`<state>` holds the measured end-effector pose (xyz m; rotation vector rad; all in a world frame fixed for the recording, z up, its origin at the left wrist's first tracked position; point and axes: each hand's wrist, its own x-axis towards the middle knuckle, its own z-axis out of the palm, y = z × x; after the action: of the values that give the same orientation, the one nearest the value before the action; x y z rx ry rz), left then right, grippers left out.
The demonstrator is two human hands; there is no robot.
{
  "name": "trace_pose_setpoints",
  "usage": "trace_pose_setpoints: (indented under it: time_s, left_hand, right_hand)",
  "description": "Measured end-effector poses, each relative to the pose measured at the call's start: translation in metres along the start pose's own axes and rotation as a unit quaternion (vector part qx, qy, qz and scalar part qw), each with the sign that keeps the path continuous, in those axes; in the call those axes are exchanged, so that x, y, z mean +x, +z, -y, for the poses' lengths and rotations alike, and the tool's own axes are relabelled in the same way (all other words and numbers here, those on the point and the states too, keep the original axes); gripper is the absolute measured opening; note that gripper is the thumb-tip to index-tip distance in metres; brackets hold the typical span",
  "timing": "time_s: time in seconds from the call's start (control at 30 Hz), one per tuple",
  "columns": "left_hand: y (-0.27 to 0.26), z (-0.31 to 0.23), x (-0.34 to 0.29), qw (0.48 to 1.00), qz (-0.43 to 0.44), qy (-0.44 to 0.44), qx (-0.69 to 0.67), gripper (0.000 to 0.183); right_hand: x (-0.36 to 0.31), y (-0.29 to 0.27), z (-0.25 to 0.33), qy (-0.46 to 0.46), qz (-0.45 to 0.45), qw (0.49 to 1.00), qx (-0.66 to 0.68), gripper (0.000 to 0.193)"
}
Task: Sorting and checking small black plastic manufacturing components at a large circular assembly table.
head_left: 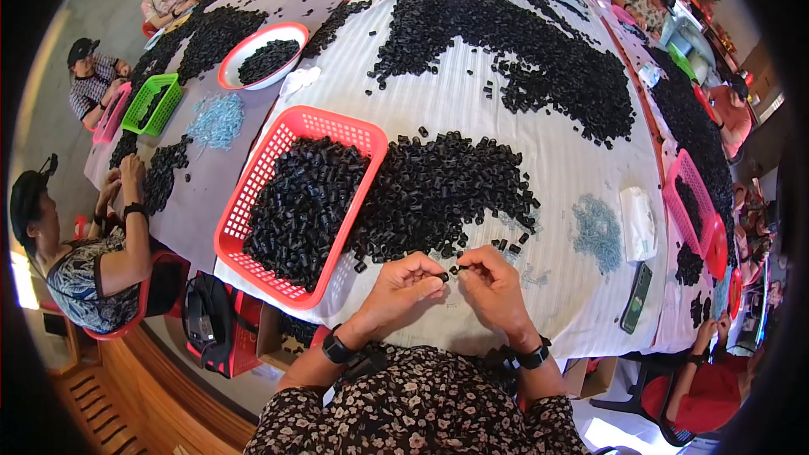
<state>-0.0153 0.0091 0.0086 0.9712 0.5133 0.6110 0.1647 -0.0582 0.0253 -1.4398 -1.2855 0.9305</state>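
Note:
Both hands meet low over the white cloth near the table's front edge. My left hand point(408, 293) pinches a small black plastic piece point(443, 277) between thumb and fingers. Close by on its right, the fingertips of my right hand point(493, 288) are pressed together, with a tiny dark piece point(455, 270) at their tips. Just beyond the hands spreads a heap of loose black plastic pieces point(447, 185). To the left stands a red plastic basket point(377, 170) filled with similar pieces. On the right lies a pile of small clear bluish pieces point(597, 232).
A white packet point(638, 223) and a dark phone point(636, 297) lie at the right. Larger black heaps point(506, 42) cover the far table. A white red-rimmed basin point(263, 56) and a green basket point(153, 104) stand at the left. Several people sit around, one close on my left point(84, 261).

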Motion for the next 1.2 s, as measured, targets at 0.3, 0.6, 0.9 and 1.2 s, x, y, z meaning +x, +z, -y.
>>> trace_pose_setpoints:
  time_s: [0.3,0.6,0.9,1.2]
  left_hand:
    - [0.003,0.001,-0.001,0.999,0.007,0.015,0.029,0.011]
    - [0.002,0.006,-0.002,0.999,0.015,0.028,0.042,0.012]
    - [0.006,0.029,0.000,0.993,-0.078,0.042,0.082,0.007]
    - [0.008,0.034,0.000,0.991,-0.124,0.012,0.057,0.011]
  right_hand:
    - [-0.004,0.006,0.007,0.093,0.026,0.990,0.101,0.013]
    - [-0.004,0.003,0.020,0.058,0.093,0.991,-0.083,0.012]
    - [-0.008,0.024,0.007,-0.237,0.069,0.885,-0.394,0.033]
    - [-0.014,0.036,-0.010,-0.196,0.060,0.891,-0.404,0.035]
